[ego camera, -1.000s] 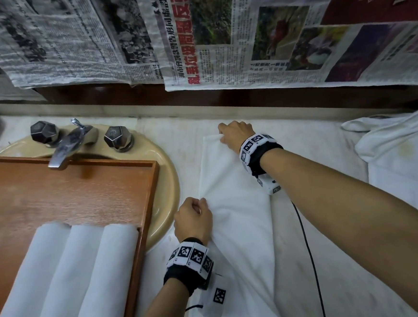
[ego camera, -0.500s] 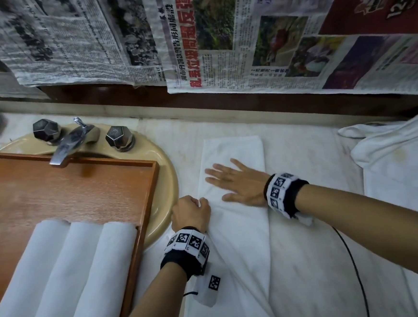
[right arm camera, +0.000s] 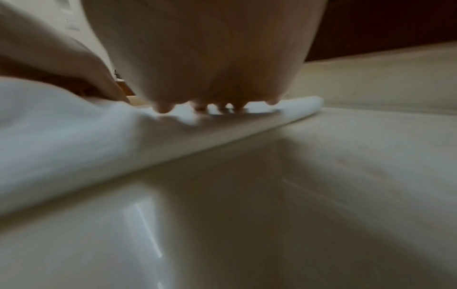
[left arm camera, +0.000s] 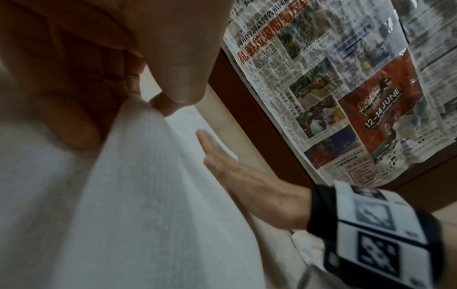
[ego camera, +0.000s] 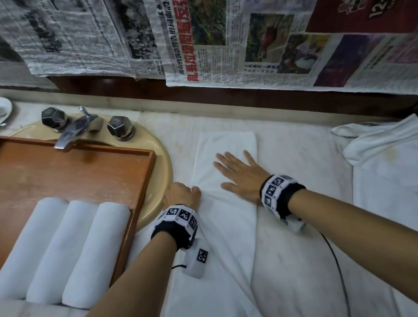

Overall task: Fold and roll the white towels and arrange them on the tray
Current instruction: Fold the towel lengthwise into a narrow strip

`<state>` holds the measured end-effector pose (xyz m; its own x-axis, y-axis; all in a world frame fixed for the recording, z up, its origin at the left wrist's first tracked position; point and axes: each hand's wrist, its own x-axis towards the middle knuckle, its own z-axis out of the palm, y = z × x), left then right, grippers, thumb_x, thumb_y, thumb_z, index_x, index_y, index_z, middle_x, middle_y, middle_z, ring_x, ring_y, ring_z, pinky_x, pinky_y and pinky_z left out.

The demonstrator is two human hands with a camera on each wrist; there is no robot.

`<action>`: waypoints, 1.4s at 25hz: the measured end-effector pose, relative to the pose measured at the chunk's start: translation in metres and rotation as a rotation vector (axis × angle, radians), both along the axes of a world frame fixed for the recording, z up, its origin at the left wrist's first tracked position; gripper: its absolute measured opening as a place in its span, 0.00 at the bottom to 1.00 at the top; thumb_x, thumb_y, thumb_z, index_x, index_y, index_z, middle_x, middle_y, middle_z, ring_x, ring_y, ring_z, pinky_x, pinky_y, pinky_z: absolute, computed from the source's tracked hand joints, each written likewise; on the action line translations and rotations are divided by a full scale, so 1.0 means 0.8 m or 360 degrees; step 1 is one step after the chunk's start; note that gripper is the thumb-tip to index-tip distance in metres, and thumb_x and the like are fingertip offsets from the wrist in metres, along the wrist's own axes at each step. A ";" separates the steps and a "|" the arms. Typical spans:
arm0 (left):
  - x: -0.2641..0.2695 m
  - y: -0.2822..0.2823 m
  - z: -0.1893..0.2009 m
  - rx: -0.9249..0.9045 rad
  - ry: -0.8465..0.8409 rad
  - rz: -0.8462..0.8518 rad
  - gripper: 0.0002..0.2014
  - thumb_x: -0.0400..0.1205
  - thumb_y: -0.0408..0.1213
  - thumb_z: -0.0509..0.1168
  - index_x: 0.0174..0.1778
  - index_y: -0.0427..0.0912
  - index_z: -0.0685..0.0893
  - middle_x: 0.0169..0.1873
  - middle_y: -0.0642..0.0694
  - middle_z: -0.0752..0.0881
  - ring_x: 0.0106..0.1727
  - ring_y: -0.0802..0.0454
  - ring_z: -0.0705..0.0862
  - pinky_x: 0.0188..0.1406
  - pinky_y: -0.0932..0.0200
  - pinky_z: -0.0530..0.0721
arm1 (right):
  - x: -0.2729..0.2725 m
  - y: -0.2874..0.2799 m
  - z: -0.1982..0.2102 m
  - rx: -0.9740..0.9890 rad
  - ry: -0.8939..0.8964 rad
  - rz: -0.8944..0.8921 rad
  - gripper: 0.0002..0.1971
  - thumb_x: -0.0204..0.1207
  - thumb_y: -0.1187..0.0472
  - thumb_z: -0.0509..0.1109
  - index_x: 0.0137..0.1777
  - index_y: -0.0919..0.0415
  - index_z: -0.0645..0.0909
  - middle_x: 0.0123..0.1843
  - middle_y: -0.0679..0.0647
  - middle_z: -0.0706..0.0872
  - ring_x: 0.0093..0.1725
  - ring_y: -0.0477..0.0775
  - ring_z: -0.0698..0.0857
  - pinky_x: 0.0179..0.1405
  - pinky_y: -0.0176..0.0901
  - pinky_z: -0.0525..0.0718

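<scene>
A long white towel [ego camera: 228,207], folded lengthwise into a narrow strip, lay on the counter [ego camera: 302,156] just right of the sink [ego camera: 157,147], running from the far wall toward the near edge. The left hand [ego camera: 182,194] sat at the strip's left edge, approx. midway along; its fingers [left arm camera: 170,103] were curled tight, thumb & forefinger pinching a ridge of cloth, prob. to anchor the fold so it couldn't slip. The right hand [ego camera: 239,174] lay palm-down on the far half of the strip, fingers [ego camera: 221,158] straight & spread, gripping nothing, pressing flat on the fabric, evidently to smooth out creases before rolling. Near end of the strip was rumpled, w/ loose folds.

At left, a wooden tray [ego camera: 83,168] rested across the sink under the tap [ego camera: 75,130]; three rolled towels [ego camera: 60,250] lay side by side, touching, at its near end, the far part bare, presumably room for more. A heap of unfolded towels [ego camera: 394,168] waited at far right, well apart from the hands. Newspaper [ego camera: 243,35] covered the wall behind.
</scene>
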<state>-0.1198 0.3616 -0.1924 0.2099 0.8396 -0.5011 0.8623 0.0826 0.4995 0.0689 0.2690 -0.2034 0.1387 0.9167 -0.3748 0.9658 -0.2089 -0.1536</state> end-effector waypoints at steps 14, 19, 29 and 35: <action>-0.061 -0.093 0.067 0.0600 -0.0476 -0.0575 0.04 0.77 0.38 0.69 0.44 0.51 0.87 0.39 0.54 0.86 0.38 0.52 0.85 0.46 0.54 0.84 | -0.147 -0.195 0.016 0.0256 0.0266 -0.0682 0.26 0.81 0.50 0.66 0.79 0.48 0.69 0.82 0.45 0.65 0.82 0.48 0.60 0.81 0.67 0.43; -0.106 -0.195 0.068 0.0255 -0.0069 -0.1786 0.16 0.73 0.40 0.67 0.56 0.58 0.87 0.54 0.56 0.87 0.54 0.51 0.84 0.53 0.55 0.81 | -0.151 -0.199 0.027 0.0019 0.0215 -0.0669 0.38 0.75 0.42 0.71 0.82 0.42 0.59 0.84 0.38 0.55 0.85 0.51 0.49 0.72 0.84 0.37; -0.174 -0.192 0.076 0.0269 -0.0158 -0.1894 0.14 0.71 0.33 0.63 0.48 0.53 0.85 0.46 0.56 0.87 0.49 0.52 0.83 0.44 0.59 0.78 | -0.196 -0.206 0.046 0.0081 0.0030 -0.0638 0.29 0.73 0.51 0.76 0.71 0.51 0.70 0.77 0.47 0.66 0.81 0.54 0.59 0.78 0.72 0.46; -0.197 -0.225 0.059 0.0138 -0.0311 -0.2079 0.15 0.71 0.30 0.64 0.49 0.49 0.89 0.48 0.54 0.88 0.47 0.52 0.84 0.46 0.55 0.83 | -0.224 -0.226 0.043 0.0085 0.0066 -0.0781 0.17 0.74 0.47 0.72 0.60 0.50 0.75 0.65 0.43 0.73 0.70 0.48 0.71 0.75 0.80 0.50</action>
<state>-0.2772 0.1816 -0.1450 0.9456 -0.0066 -0.3254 0.1960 -0.7867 0.5854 -0.1107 0.0883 -0.1691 0.5448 0.7650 -0.3435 0.7483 -0.6284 -0.2126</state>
